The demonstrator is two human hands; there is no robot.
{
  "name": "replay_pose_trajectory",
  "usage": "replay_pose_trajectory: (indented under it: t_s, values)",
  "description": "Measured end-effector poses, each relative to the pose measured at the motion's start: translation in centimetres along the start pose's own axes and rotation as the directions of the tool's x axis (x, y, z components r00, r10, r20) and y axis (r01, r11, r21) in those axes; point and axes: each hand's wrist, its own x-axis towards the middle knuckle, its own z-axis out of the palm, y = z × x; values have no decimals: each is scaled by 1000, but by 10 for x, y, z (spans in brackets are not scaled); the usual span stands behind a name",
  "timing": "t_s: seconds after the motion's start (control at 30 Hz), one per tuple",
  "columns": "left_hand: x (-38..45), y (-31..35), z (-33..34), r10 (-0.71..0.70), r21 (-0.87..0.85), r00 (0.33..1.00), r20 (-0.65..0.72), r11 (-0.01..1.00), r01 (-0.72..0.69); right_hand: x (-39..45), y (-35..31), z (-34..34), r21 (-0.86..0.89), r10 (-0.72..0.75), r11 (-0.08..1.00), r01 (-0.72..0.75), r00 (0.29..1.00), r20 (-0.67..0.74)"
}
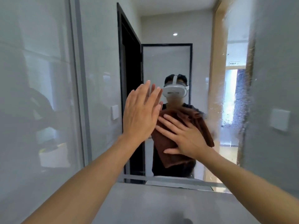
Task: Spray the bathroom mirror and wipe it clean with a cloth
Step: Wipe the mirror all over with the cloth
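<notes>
So, right hand (186,136): flat, fingers spread, pressing the brown cloth (174,154) on the mirror (169,62), about mid-glass.
Left hand (139,113): open, fingers straight, holding nothing, just left of the cloth.
Mirror's right side: wet streaks (242,110).

The mirror (169,59) is standing upright on the wall, running from a grey strip at its left edge across to the right edge of view, its bottom edge sitting just above a grey ledge. Droplets and wet smears are covering its right part; the middle is looking clearer. The cloth (171,157) is brown, folded and creased, lying flat against the glass in the mirror's lower middle, with one corner hanging toward the bottom edge and another reaching out to the right.
</notes>
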Motion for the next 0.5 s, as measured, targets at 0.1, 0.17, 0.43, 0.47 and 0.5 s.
replay_pose_trajectory:
  t_s: [0.1,0.17,0.43,0.47,0.5]
  values:
    - [41,16,-11,0,-51,993,-117,999,-6,54,75,-42,-63,157,985,-162,985,-73]
    - [65,31,-18,19,-74,984,-178,997,-33,84,111,-67,-99,259,959,-266,963,-81]
    - [94,62,-20,20,-138,960,-279,989,-61,76,91,-56,-22,445,891,-454,882,-155]
    - [86,64,-14,6,-152,961,-276,987,-49,70,82,-52,13,458,887,-462,875,-156]
    - [79,65,-8,-10,-180,965,-263,983,-39,66,76,-50,63,470,882,-466,869,-157]
